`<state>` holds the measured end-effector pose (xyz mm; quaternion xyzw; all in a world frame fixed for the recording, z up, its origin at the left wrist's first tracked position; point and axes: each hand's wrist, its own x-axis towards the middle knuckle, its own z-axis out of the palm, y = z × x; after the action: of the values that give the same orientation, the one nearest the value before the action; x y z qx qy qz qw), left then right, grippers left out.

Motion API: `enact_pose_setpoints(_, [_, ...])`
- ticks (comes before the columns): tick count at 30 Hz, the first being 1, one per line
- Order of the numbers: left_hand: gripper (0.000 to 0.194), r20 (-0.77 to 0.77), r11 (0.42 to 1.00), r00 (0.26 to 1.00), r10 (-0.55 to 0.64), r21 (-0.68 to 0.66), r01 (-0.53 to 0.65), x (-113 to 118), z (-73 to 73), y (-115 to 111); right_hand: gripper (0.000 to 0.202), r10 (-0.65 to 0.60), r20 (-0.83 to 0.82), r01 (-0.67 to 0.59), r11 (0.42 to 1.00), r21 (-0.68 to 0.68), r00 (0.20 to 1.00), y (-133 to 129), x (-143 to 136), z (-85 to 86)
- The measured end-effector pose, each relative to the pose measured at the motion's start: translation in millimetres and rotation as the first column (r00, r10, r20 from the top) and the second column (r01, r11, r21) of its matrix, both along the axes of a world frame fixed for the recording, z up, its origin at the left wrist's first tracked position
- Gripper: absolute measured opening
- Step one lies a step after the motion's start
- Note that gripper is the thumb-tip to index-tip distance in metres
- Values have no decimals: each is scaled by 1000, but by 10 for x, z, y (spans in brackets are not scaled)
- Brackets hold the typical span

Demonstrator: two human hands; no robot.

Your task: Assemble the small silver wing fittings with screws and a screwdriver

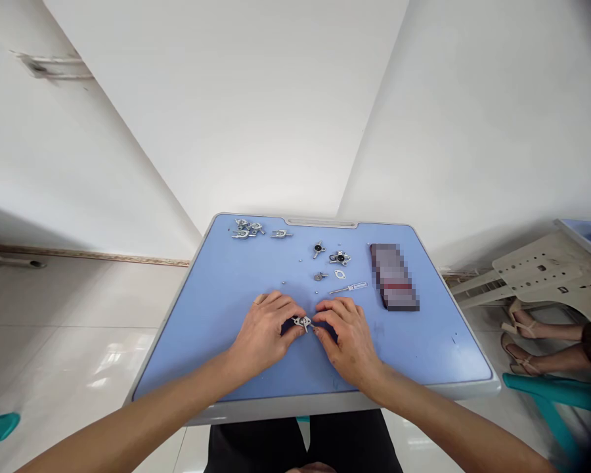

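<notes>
My left hand [268,325] pinches a small silvery metal fitting [303,322] with an oval, two-eared flange, low over the desk. At its right side is my right hand [349,336], thumb and fingers closed on something small and thin that I cannot make out. Just beyond the hands are a screwdriver [349,288] with a clear handle, a flat oval metal plate [340,274] and a small round metal piece with a stem [320,276]. Farther back lie metal assemblies with black centres, one single [318,249] and a cluster [340,257].
Several forked metal parts [246,229] are piled at the far left of the blue desk [201,328], with another forked part [281,234] beside them. A blurred dark rectangular object [394,277] lies at the right. Tiny metal bits are scattered about. Another person's feet [522,341] show at right.
</notes>
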<state>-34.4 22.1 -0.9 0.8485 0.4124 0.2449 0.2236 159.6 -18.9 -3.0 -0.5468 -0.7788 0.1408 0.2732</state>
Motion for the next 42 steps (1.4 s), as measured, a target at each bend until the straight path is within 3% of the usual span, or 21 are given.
enact_pose_setpoints(7, [7, 18, 995, 998, 53, -82, -51, 49, 52, -6, 15, 21, -11, -21, 1000, 10, 1000, 11, -30, -20])
enact_pose_setpoints(13, [14, 12, 990, 1000, 23, -137, -21, 11, 76, 40, 15, 58, -32, -58, 998, 14, 998, 23, -21, -35])
enact_pose_setpoints(27, [5, 35, 998, 998, 55, -36, -53, 22, 9, 6, 14, 53, -105, -51, 998, 19, 993, 52, -23, -33])
enact_pose_setpoints(42, [6, 48, 998, 998, 36, -62, -33, 10, 24, 43, 16, 61, -107, -60, 998, 8, 992, 59, -23, -11])
